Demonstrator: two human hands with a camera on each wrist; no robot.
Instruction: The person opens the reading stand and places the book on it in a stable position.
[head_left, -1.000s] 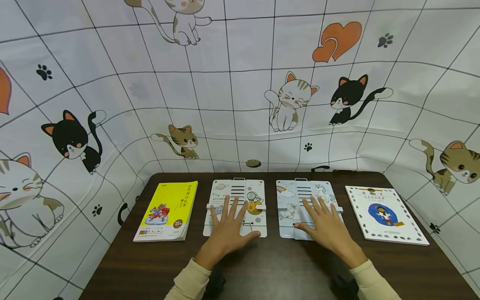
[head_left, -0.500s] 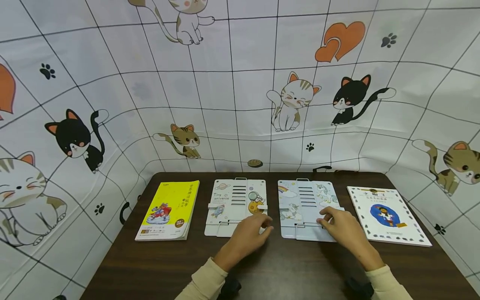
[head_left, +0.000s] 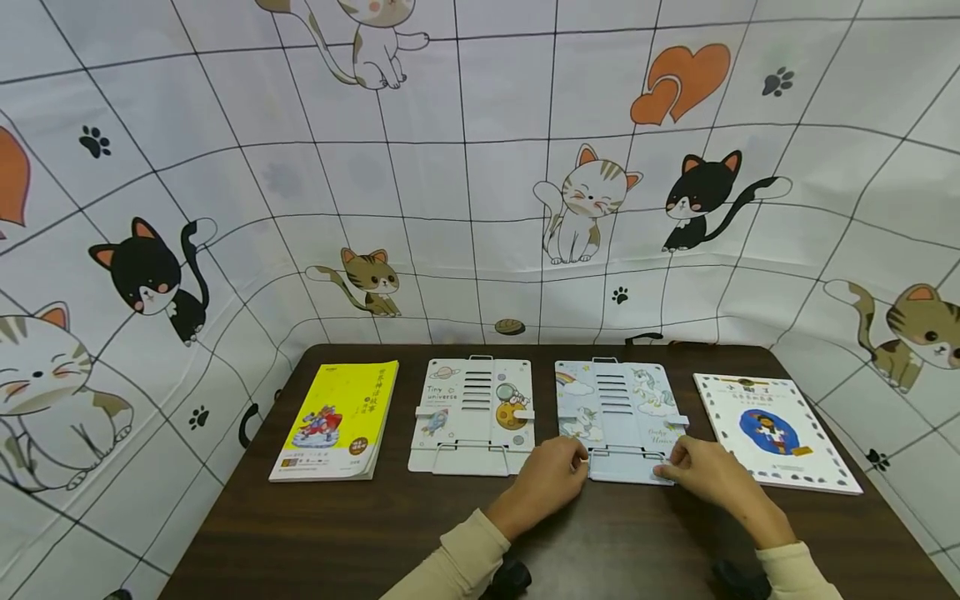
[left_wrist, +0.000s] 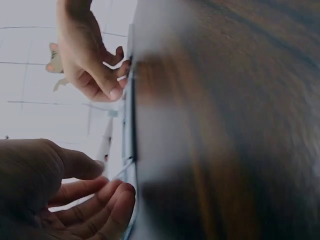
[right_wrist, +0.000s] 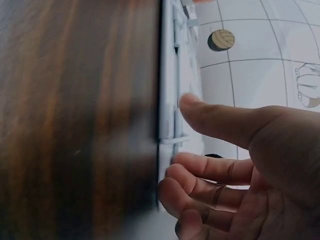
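A white book stand with unicorn and rainbow pictures (head_left: pixel 615 408) lies flat on the dark table in the head view. My left hand (head_left: pixel 551 475) is at its lower left corner, with fingers loosely bent. At the lower right corner is my right hand (head_left: pixel 708 475), its thumb over the front ledge. In the right wrist view, the thumb (right_wrist: pixel 220 117) is above the stand and the loosely bent fingers are beside its edge, with a gap between. A second book stand with space pictures (head_left: pixel 472 408) lies flat to the left, close to my left hand.
A yellow book (head_left: pixel 333 421) lies at the left of the table (head_left: pixel 300 542), and a white book with a blue picture (head_left: pixel 776 433) at the right. Behind the table hangs a white cloth (head_left: pixel 465 183) printed with cats.
Both hands were spread over the two stands. The left hand has moved right to the unicorn stand's lower left corner; the right hand has drawn back to its lower right corner.
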